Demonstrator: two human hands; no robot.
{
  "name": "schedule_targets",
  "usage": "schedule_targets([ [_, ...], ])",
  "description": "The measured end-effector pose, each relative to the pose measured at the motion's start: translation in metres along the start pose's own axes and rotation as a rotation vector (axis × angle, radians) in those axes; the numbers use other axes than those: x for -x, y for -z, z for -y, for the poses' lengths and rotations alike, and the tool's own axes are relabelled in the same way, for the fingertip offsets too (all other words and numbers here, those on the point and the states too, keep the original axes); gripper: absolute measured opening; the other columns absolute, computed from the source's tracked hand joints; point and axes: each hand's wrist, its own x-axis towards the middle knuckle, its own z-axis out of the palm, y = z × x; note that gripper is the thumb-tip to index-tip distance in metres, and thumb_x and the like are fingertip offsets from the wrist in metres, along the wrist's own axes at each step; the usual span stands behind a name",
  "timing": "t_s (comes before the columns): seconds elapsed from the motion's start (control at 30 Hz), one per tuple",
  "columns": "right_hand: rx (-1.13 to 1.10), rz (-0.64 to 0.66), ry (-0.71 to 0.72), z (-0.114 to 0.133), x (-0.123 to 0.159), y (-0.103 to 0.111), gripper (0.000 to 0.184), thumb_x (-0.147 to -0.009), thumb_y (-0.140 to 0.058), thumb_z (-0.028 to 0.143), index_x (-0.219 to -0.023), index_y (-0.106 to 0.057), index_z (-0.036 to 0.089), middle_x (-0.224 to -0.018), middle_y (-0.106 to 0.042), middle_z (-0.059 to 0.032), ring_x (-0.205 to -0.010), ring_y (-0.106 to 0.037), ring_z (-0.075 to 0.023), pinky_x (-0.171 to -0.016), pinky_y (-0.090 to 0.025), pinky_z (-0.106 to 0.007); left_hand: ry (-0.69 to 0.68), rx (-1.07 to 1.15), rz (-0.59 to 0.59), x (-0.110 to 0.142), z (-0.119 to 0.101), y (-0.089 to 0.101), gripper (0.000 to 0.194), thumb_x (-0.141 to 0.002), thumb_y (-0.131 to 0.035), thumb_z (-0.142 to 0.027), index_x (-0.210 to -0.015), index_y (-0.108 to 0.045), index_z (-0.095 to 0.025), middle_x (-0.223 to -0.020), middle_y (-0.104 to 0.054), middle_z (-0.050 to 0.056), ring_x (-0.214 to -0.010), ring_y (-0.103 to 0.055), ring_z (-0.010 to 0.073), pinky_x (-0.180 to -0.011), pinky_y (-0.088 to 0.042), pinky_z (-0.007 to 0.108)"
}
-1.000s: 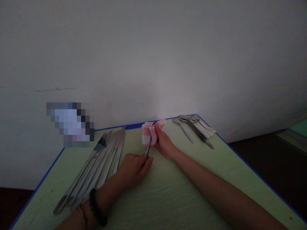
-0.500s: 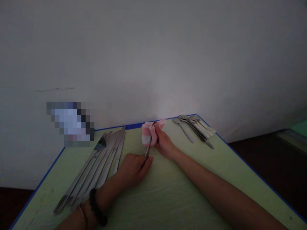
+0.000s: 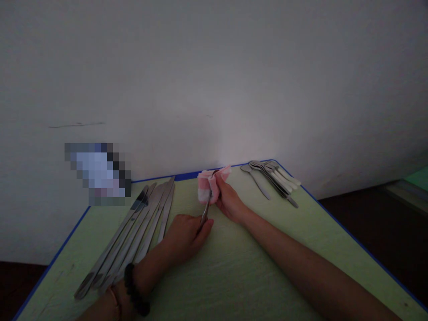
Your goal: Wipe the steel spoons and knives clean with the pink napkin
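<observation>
My left hand (image 3: 187, 236) is closed round the handle of a slim, spoon-like piece of metal cutlery (image 3: 205, 211), low over the table. The narrow neck runs up into a pink and white cloth (image 3: 203, 189), which hides most of its head. My right hand (image 3: 229, 198) pinches the folded cloth around that end, thumb on top. Left of my left hand lies a row of long metal table knives (image 3: 133, 236). A single spoon (image 3: 256, 180) rests beyond my right hand, beside a stack of spoons (image 3: 272, 178).
Several white-handled forks (image 3: 284, 176) lie by the spoon stack at the far right corner. The light green table (image 3: 234, 276) has a blue edge and meets a pale wall (image 3: 214, 89). A blurred-out, phone-like object (image 3: 96, 171) leans at the back left.
</observation>
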Motion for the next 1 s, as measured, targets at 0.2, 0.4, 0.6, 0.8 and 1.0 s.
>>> schedule_targets([
  [0.2,0.008,-0.006,-0.006,-0.0004,-0.0002,0.0002,0.057,-0.073,-0.056,0.067,-0.089,-0.069,0.013,-0.062,-0.063,-0.0032,-0.052,-0.048,-0.0119,-0.056,-0.041,-0.025,0.006,-0.003,0.016,-0.0004,0.0,0.0001,0.045,-0.097,-0.026,-0.035,-0.064,-0.053,-0.018,-0.055,-0.058,0.002,-0.048,-0.052,0.0138,-0.052,-0.033,0.025],
  [0.4,0.007,-0.013,-0.009,-0.0006,0.0,0.0003,0.057,-0.073,-0.056,0.068,-0.086,-0.069,0.014,-0.06,-0.062,-0.0031,-0.053,-0.048,-0.012,-0.054,-0.04,-0.025,0.001,-0.014,0.0,-0.0003,-0.0002,-0.0002,0.046,-0.096,-0.026,-0.035,-0.064,-0.054,-0.018,-0.055,-0.059,0.002,-0.048,-0.053,0.014,-0.053,-0.034,0.025],
  [0.6,0.012,0.001,-0.002,-0.0013,-0.0005,0.0014,0.058,-0.073,-0.055,0.067,-0.089,-0.069,0.014,-0.061,-0.062,-0.003,-0.054,-0.049,-0.0128,-0.056,-0.04,-0.026,0.015,-0.016,0.021,-0.0006,-0.0007,0.0009,0.045,-0.096,-0.026,-0.035,-0.064,-0.053,-0.018,-0.055,-0.059,0.002,-0.048,-0.053,0.0137,-0.052,-0.033,0.025],
  [0.8,0.001,-0.017,-0.014,-0.0003,0.0003,0.0003,0.055,-0.075,-0.055,0.065,-0.088,-0.07,0.014,-0.058,-0.061,-0.0023,-0.054,-0.049,-0.0126,-0.057,-0.042,-0.026,0.01,-0.021,0.028,-0.0004,-0.001,0.0018,0.046,-0.096,-0.025,-0.034,-0.063,-0.053,-0.018,-0.055,-0.059,0.003,-0.048,-0.054,0.0146,-0.052,-0.032,0.026],
  [1.0,-0.005,0.006,-0.002,-0.0008,-0.0007,0.0008,0.056,-0.071,-0.057,0.068,-0.08,-0.069,0.014,-0.052,-0.058,-0.0011,-0.05,-0.047,-0.0118,-0.055,-0.042,-0.025,0.007,-0.039,0.032,-0.0004,-0.0007,0.0006,0.044,-0.097,-0.026,-0.033,-0.065,-0.053,-0.018,-0.057,-0.06,0.003,-0.05,-0.055,0.015,-0.053,-0.033,0.026],
])
